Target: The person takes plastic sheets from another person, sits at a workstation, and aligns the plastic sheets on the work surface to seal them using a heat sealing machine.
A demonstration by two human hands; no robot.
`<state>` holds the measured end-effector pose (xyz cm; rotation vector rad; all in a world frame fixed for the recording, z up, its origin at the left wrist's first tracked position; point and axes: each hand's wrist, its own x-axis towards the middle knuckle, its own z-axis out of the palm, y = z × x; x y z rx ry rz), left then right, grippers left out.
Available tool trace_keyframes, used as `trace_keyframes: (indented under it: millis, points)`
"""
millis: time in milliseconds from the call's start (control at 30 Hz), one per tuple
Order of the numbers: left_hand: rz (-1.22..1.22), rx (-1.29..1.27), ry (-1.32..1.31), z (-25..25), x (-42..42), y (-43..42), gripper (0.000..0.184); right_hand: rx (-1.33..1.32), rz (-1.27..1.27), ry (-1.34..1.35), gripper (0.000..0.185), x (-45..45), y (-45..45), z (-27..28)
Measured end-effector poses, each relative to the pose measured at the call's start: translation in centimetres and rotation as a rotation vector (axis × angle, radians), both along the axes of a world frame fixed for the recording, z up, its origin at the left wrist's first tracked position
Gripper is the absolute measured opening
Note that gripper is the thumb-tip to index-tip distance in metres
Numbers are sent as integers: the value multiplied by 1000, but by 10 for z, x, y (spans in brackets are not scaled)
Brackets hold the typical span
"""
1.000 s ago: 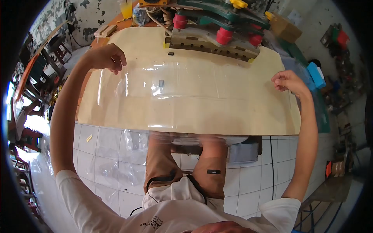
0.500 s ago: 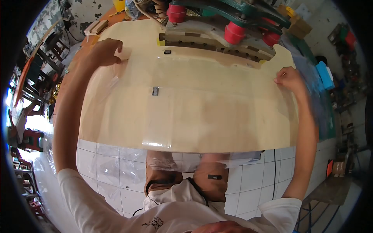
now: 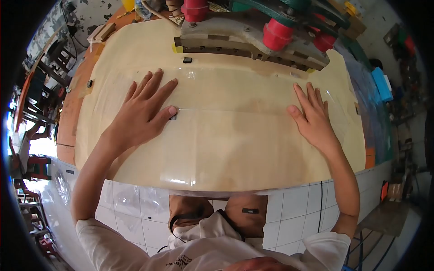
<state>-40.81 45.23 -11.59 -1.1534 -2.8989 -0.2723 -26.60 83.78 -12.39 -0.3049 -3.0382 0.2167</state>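
Note:
My left hand (image 3: pixel 147 108) lies flat with its fingers spread on the left part of a cream-coloured work surface (image 3: pixel 235 149). Its thumb partly covers a small dark patch (image 3: pixel 173 116). On the right part, my right hand (image 3: pixel 313 115) also rests with its fingers stretched out. Neither hand grips anything. A shiny clear plastic sheet (image 3: pixel 178 180) seems to cover part of the surface, with glare at the front edge; its full outline is hard to make out. Beyond my fingers sits a small black square piece (image 3: pixel 187 60).
A press-like machine with a long metal bar (image 3: pixel 253 38), red knobs (image 3: pixel 277 34) and a green arm (image 3: pixel 253 9) stands at the back. Wooden blocks (image 3: pixel 105 31) lie back left. Bluish plastic sheeting (image 3: pixel 368 108) and a light-blue box (image 3: pixel 382 84) are at right.
Both hands have moved inward and nearer to me, from curled fingers near the side edges to flat, spread palms. The machine looks slightly shifted as the view moves.

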Motion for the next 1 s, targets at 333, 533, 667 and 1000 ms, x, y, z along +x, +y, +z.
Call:
trace_keyframes:
  millis: [333,533,667,1000]
  points:
    - [70,-44,-40,1,-1,12,61,28,-33,-54,73,-3,12,-4]
    - [82,-71,-70,2,-9,10,56,47,-8,-36,72,-7,21,-6]
    - [79,-91,4,2,-15,-9,53,16,-19,-31,71,-1,21,-5]
    - [15,-26,40,-9,-12,-7,51,40,-57,-23,69,2,43,-9]
